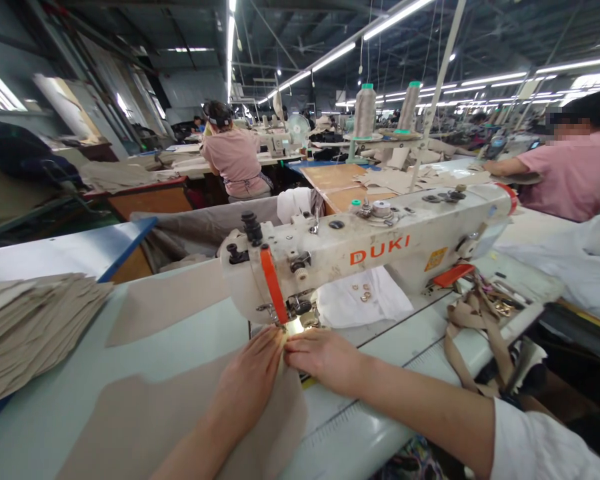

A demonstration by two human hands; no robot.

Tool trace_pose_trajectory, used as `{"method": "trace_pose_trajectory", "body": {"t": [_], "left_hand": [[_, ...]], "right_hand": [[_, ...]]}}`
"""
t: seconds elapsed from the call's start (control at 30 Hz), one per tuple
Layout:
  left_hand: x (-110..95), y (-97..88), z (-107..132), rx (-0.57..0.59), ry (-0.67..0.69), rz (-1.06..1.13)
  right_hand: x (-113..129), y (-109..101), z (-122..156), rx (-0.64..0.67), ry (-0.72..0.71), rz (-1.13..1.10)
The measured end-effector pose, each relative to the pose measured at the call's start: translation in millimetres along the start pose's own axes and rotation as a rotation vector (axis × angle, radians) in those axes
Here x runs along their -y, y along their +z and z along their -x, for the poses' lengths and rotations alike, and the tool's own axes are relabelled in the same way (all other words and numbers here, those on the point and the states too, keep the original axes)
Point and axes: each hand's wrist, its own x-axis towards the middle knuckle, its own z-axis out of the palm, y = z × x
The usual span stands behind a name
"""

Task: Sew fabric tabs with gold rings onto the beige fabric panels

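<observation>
Hand Position at the Sewing Machine

Clock positions are read from the fingertips, with 12 pointing away from the operator. The table [190, 340] has a bare band at 9 to 10 o'clock, between the front fabric piece [145, 413] and a second fabric piece [170, 303]. A bare strip with ruler marks [333, 423] runs at 4 o'clock, bounded by the table's front edge. The sewing machine [330, 240] limits room from 11 to 2 o'clock. A fabric stack [30, 327] lies well apart at 9 o'clock; beige straps [475, 327] lie at 3 o'clock.

The front fabric piece lies beneath the left hand [253, 380] and spreads to 6 and 8 o'clock. The left hand is palm down, fingers extended on the fabric. The right hand [325, 360] is palm down, fingers slightly bent, its tips beside the left fingers. Whether either hand pinches the fabric cannot be told.

Both thumbs are hard to make out. The lamp's glare and the fingers obscure the needle area. The fabric is cut off at the lower border.
</observation>
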Motion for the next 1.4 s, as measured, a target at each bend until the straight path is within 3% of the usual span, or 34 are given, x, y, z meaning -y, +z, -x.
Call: {"method": "trace_pose_trajectory", "body": {"t": [0.5,0.83,1.03,1.27,1.33,1.4], "left_hand": [[-3,-4.1,-5,0.082,-0.080,0.021],[-2,1.8,-5,0.074,-0.127,0.034],[-24,-17.1,27,0.132,-0.138,0.033],[-61,-61.8,60,0.161,-0.348,0.014],[-67,-71.9,84,0.160,-0.285,-0.049],[-67,-77.8,118,0.172,-0.113,-0.136]], "right_hand": [[-3,7,0,-0.029,-0.006,-0.043],[-4,4,-1,-0.017,0.003,-0.037],[27,-3,4,0.101,-0.087,-0.011],[56,2,18,-0.015,-0.085,-0.054],[57,4,20,-0.057,-0.081,-0.090],[57,4,21,-0.094,-0.068,-0.149]]}}
